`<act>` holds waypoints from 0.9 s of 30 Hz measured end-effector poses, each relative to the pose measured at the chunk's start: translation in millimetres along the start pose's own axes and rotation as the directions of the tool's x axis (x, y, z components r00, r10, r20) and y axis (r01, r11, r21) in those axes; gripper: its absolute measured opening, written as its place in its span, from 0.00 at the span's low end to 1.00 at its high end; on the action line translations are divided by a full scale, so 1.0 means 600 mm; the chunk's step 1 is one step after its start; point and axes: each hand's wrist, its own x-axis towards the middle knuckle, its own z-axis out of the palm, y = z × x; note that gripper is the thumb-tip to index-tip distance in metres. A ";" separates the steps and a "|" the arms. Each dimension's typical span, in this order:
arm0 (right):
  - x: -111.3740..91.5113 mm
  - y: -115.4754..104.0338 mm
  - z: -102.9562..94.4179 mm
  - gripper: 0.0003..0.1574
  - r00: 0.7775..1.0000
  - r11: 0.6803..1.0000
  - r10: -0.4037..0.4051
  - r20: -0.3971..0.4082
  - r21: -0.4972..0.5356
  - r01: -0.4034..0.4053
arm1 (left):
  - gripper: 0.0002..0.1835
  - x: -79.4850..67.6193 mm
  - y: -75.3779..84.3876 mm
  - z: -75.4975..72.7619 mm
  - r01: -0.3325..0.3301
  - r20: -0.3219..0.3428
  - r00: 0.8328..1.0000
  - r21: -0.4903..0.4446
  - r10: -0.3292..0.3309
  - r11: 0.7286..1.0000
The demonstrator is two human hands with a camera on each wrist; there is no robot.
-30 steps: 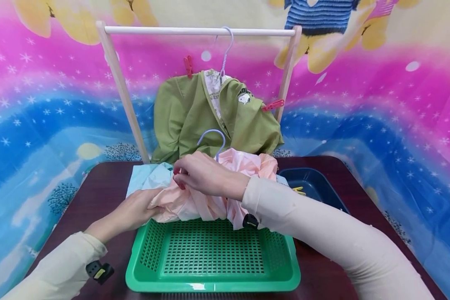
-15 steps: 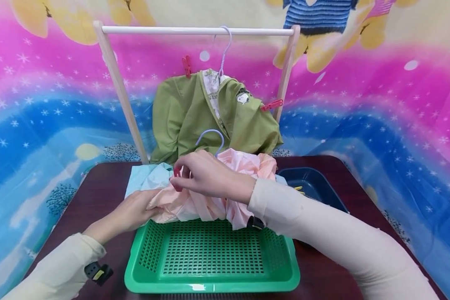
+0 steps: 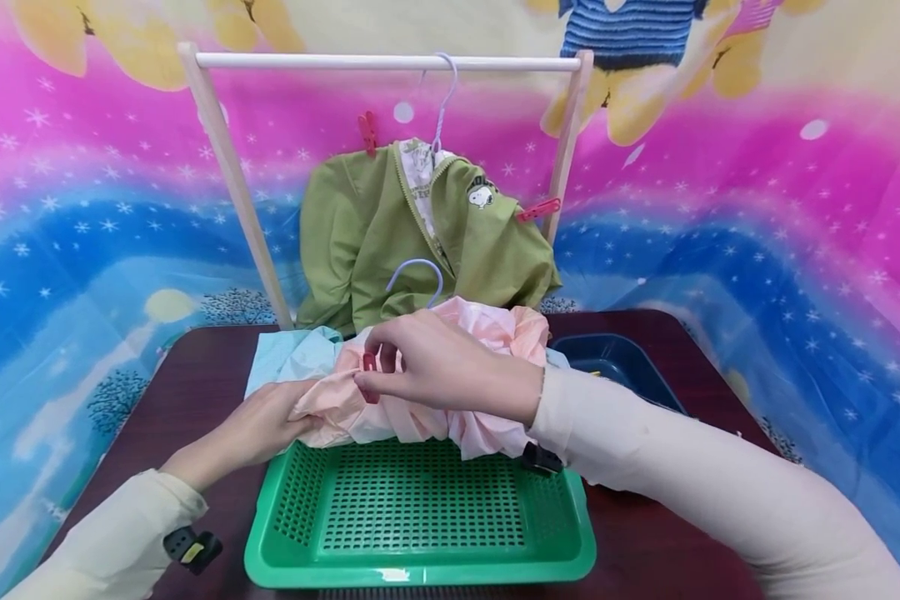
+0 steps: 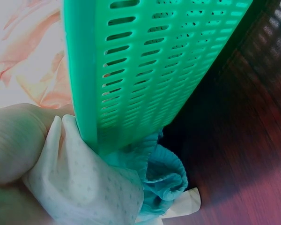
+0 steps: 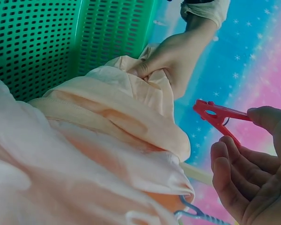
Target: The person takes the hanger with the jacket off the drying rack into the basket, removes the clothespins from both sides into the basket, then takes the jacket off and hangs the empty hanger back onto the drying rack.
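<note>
A pink garment [image 3: 412, 417] lies bunched across the back of a green basket [image 3: 420, 575], with the lilac hook of a hanger [image 3: 420, 262] rising from it. My left hand [image 3: 262, 421] grips the garment's left end, thumb on top. In the left wrist view, pale dotted fabric [image 4: 89, 183] hangs from those fingers by the basket's side. A red clothespin [image 5: 229, 112] is pinched by its handles between the thumb and fingers of my right hand [image 3: 450, 367]. The right wrist view shows the clothespin apart from the cloth, its tip pointing away from the hand.
Behind, an olive jacket [image 3: 375, 233] hangs on a wooden rack [image 3: 307, 61], with red clothespins at its shoulders. Light blue cloth [image 3: 288, 354] lies left of the pink garment. A dark blue tray [image 3: 626, 362] sits at the right, partly behind my right arm.
My right hand has shifted right and slightly down with the red clothespin, along the pink garment. My left hand keeps its grip at the left end.
</note>
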 end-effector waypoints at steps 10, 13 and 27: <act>-0.029 0.009 -0.011 0.06 1.000 1.000 0.012 0.011 0.025 -0.012 | 0.18 -0.002 -0.001 -0.002 0.006 0.002 1.000 -0.005 -0.006 1.000; -0.040 0.012 -0.014 0.08 1.000 1.000 0.011 0.003 0.003 -0.011 | 0.17 -0.001 0.000 -0.001 0.010 0.003 1.000 -0.004 -0.010 1.000; -0.079 0.035 -0.047 0.06 0.999 0.998 0.020 -0.045 -0.054 -0.022 | 0.20 -0.001 0.003 -0.003 0.020 0.007 1.000 -0.005 -0.020 1.000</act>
